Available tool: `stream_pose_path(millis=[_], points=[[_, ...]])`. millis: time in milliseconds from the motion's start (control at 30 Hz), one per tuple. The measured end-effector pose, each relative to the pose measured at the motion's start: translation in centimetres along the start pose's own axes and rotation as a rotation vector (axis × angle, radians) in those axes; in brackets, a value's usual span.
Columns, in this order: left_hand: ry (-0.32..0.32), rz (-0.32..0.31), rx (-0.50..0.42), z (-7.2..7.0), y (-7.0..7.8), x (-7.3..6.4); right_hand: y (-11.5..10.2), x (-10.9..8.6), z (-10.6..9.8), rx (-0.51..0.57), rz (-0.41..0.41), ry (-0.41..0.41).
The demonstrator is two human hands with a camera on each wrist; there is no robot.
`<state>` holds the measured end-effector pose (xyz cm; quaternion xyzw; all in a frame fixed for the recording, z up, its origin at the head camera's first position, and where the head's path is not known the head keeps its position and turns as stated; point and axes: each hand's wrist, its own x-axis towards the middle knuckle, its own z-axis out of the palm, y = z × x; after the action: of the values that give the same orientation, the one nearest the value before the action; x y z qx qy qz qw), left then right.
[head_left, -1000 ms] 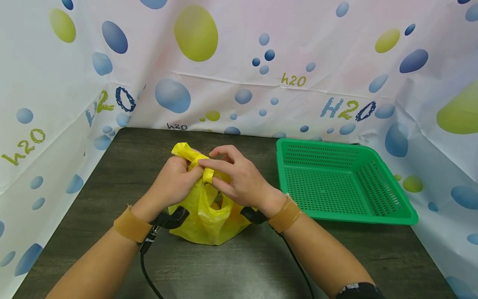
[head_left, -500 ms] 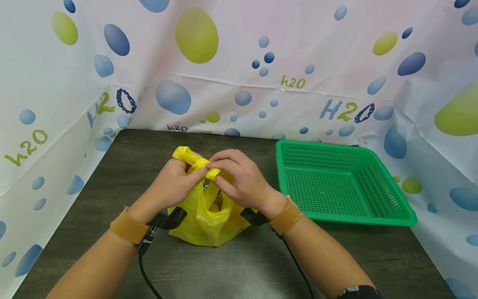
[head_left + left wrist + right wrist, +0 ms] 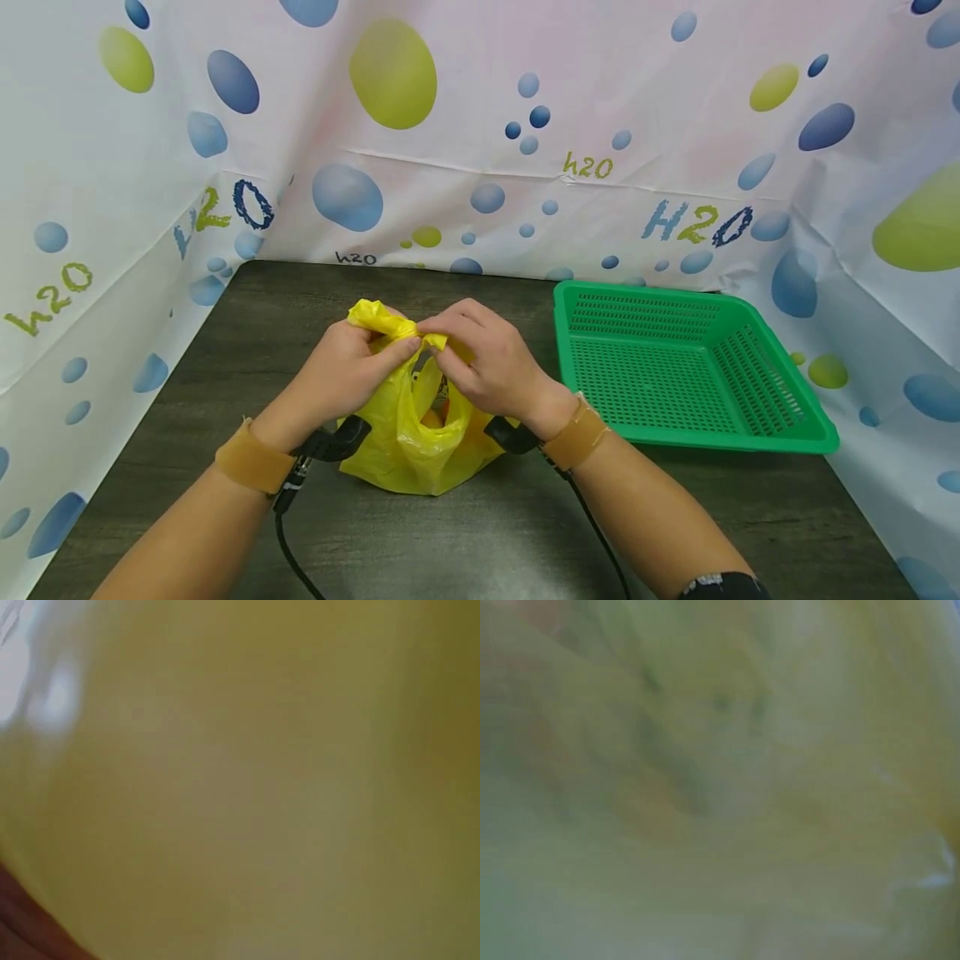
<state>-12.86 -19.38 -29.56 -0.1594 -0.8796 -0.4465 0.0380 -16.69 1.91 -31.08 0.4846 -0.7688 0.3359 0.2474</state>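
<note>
A yellow plastic bag (image 3: 420,454) stands on the dark table, left of centre in the head view. Its handles are twisted together at the top, and my left hand (image 3: 341,371) grips them on the left side. From the right, my right hand (image 3: 495,358) pinches the short yellow end of the handles, close to the left thumb. Through an opening below the hands, something orange (image 3: 432,418) shows inside; its kind is not clear. In both wrist views the bag's film (image 3: 240,780) fills nearly everything, blurred and close.
A green perforated plastic basket (image 3: 697,442) sits on the right of the table (image 3: 375,550). A white sheet with blue and green spots (image 3: 480,150) hangs behind and at both sides. Black cables (image 3: 288,546) trail from the wrist cameras.
The right fingers have closed in on the handle end and drawn it a little to the right. The left hand has shifted slightly left and down. The bag's body stays in place.
</note>
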Motion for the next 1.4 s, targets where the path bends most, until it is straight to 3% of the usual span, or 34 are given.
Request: stream_pose_path(millis=[233,500,733,1067,1400], points=[[0.049,0.087,0.094,-0.1,0.1,-0.1,-0.1,-0.1,-0.2,-0.022,0.042,0.004],[0.057,0.079,0.091,-0.2,-0.1,-0.1,0.0,-0.2,-0.4,-0.023,0.087,0.018],[0.106,0.123,0.14,-0.1,0.1,-0.1,0.0,-0.3,-0.8,-0.072,0.069,0.035],[0.086,0.025,0.048,-0.5,0.0,-0.2,0.5,-0.5,-1.3,-0.17,-0.008,0.125],[0.071,0.045,0.065,-0.6,-0.1,-0.2,0.3,-1.2,-1.8,-0.256,0.042,0.143]])
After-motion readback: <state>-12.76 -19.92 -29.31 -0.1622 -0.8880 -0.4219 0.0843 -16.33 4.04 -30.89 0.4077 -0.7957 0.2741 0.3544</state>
